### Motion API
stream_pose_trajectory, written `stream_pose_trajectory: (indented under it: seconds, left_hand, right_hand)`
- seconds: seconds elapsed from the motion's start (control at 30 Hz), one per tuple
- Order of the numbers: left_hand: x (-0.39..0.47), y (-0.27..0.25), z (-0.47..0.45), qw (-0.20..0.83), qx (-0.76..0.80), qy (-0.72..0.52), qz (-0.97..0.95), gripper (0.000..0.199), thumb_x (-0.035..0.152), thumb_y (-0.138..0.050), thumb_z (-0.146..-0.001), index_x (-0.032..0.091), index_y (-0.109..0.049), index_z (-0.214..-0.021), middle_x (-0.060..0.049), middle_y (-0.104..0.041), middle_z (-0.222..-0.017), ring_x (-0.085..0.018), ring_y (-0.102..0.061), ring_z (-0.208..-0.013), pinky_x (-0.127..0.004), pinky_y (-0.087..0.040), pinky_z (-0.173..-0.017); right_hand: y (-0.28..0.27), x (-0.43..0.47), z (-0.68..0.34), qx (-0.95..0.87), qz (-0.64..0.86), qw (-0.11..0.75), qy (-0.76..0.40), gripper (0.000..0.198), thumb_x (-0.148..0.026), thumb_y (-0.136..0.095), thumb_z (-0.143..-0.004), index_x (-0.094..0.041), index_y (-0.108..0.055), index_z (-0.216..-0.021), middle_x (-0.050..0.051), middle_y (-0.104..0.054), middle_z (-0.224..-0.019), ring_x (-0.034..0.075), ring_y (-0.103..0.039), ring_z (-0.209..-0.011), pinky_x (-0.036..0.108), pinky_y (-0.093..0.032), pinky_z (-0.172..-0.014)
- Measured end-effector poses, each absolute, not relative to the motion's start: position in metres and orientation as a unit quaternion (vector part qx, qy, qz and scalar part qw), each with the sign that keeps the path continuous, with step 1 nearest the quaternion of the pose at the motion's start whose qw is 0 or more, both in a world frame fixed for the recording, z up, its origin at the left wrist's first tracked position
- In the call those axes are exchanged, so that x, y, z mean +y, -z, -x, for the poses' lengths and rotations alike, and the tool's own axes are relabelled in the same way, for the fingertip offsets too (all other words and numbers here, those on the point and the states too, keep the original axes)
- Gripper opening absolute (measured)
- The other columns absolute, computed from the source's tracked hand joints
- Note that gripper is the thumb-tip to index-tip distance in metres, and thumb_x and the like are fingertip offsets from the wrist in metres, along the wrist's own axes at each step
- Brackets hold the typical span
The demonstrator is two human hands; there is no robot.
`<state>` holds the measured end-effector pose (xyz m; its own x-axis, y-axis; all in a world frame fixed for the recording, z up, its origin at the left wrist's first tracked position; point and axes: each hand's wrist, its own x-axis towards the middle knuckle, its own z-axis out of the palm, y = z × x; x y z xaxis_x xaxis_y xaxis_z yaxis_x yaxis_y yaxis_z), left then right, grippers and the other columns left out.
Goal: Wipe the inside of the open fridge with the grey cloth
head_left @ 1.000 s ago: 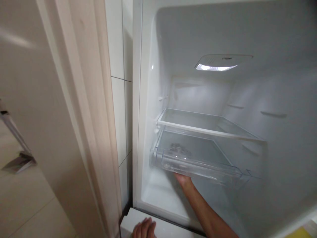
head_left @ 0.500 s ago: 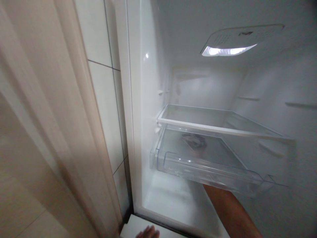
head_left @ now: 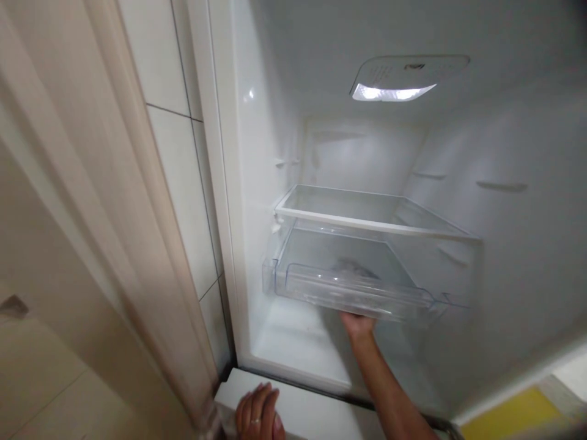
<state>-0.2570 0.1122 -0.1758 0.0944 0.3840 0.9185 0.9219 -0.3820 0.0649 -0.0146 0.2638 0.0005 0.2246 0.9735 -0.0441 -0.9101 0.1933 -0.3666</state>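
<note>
A clear plastic drawer [head_left: 321, 287] hangs under a glass shelf inside an open fridge. My right hand [head_left: 358, 322] reaches beneath its front edge, palm turned up. The fingers are hidden behind the drawer, and whether they touch it or hold anything I cannot tell. Through the clear plastic and glass shows a blurred greyish thing [head_left: 355, 269], just above the hand. My left hand [head_left: 259, 412], with a ring on one finger, rests on a white ledge [head_left: 316, 412] below the fridge opening. Its fingers are extended close together, with nothing seen in them.
Above the drawer is a white-rimmed glass shelf [head_left: 353, 219]; a lit lamp [head_left: 394, 93] sits in the ceiling. Side walls carry small shelf ribs [head_left: 502, 185]. A wooden door frame [head_left: 151, 244] and tiled wall [head_left: 172, 165] stand left. Something yellow [head_left: 513, 415] lies lower right.
My right hand has come back toward me and shows below the drawer's front. More of my left hand is in view. The greyish blur has shifted nearer the drawer front. The view has swung right.
</note>
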Motion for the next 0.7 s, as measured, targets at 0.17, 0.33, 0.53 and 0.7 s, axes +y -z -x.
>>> stream_pose_trajectory:
  seconds: [0.17, 0.33, 0.53, 0.7]
  left_hand:
    - [0.103, 0.154, 0.254, 0.245, -0.495, 0.462, 0.694, 0.03, 0.013, -0.047, -0.09, 0.021, -0.07, -0.107, -0.007, -0.077, -0.104, -0.021, -0.071, -0.096, -0.038, -0.049, -0.091]
    - [0.091, 0.132, 0.236, 0.038, -0.57, 0.567, 0.593, 0.018, 0.028, -0.056, -0.093, 0.023, -0.07, -0.104, -0.006, -0.077, -0.097, -0.023, -0.073, -0.091, -0.04, -0.056, -0.084]
    - [0.071, 0.071, 0.184, -0.423, -0.449, 0.666, 0.419, 0.073, 0.055, -0.069, -0.084, 0.02, -0.051, -0.145, -0.015, -0.063, -0.141, -0.03, -0.061, -0.131, -0.042, -0.053, -0.106]
    - [0.064, 0.021, 0.177, -0.486, -0.459, 0.658, 0.347, 0.076, 0.05, -0.085, -0.066, 0.015, -0.064, -0.13, -0.015, -0.074, -0.121, -0.035, -0.065, -0.124, -0.049, -0.049, -0.112]
  right_hand:
    - [0.02, 0.223, 0.074, -0.065, 0.212, 0.733, -0.643, 0.023, -0.046, -0.069, -0.079, -0.024, -0.074, -0.083, 0.003, -0.075, -0.083, 0.025, -0.072, -0.092, 0.051, -0.058, -0.093]
    - [0.042, 0.162, 0.088, -0.225, 0.34, 0.669, -0.621, 0.049, -0.066, -0.068, -0.074, -0.024, -0.076, -0.098, 0.007, -0.077, -0.093, 0.03, -0.07, -0.105, 0.052, -0.056, -0.097]
    - [0.044, 0.103, 0.085, -0.369, 0.445, 0.608, -0.545, 0.072, -0.053, -0.084, -0.066, -0.018, -0.068, -0.127, 0.011, -0.074, -0.118, 0.031, -0.068, -0.113, 0.047, -0.051, -0.106]
    - [0.028, 0.062, 0.077, -0.591, 0.378, 0.537, -0.468, 0.066, -0.039, -0.074, -0.082, -0.027, -0.058, -0.144, 0.01, -0.052, -0.153, 0.027, -0.045, -0.145, 0.05, -0.027, -0.124]
